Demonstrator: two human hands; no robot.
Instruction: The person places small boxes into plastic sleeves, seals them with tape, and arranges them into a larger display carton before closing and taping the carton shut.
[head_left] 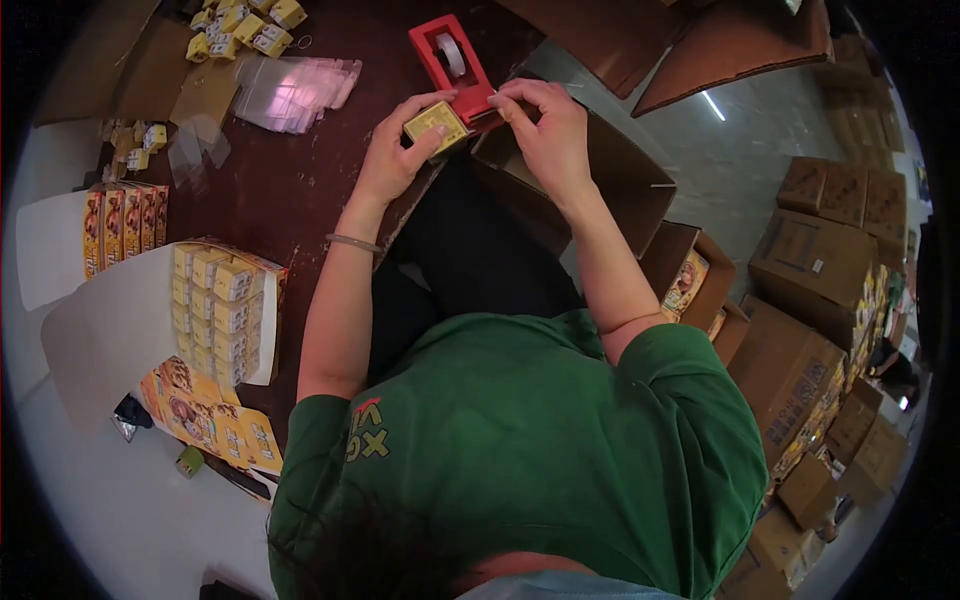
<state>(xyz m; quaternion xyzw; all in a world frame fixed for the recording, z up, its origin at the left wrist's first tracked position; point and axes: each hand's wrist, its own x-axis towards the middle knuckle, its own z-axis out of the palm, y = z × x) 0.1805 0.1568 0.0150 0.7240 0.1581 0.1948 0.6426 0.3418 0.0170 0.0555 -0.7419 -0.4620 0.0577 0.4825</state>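
Observation:
A small yellow box is gripped between the thumb and fingers of my left hand, above the table's near edge. Right beside it stands a red tape dispenser with a roll of tape in it. My right hand is at the dispenser's near end, thumb and index finger pinched together against its right side. Whatever lies between those fingertips is too small to make out. Flat clear plastic sleeves are spread on the dark red table to the left.
Several small yellow boxes lie piled at the far left. An opened display carton full of similar boxes sits at the table's left. Below my right arm is an open cardboard box; stacked cartons line the floor at right.

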